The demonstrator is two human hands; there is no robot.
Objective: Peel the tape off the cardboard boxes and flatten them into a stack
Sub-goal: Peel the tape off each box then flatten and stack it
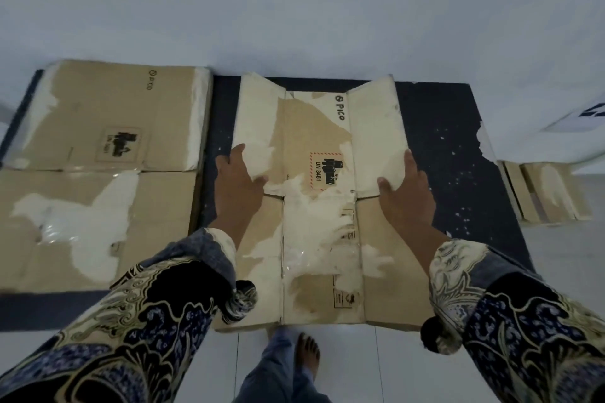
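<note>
A cardboard box [316,147] marked PICO and UN 3481 lies opened out on the dark mat in the middle of the view, its surface torn white where tape came away. My left hand [237,181] grips the edge of its left far flap. My right hand [404,185] grips the edge of its right far flap. Both flaps tilt up slightly. A patch of clear tape [319,258] still shines on the near middle panel. A flattened box [98,173] lies to the left with clear tape [55,232] on it.
The dark mat [458,154] is speckled with white scraps and has a torn right edge. A smaller piece of folded cardboard [550,193] lies on the floor at the right. My bare foot [306,353] stands on white tiles just below the box. A white wall is behind.
</note>
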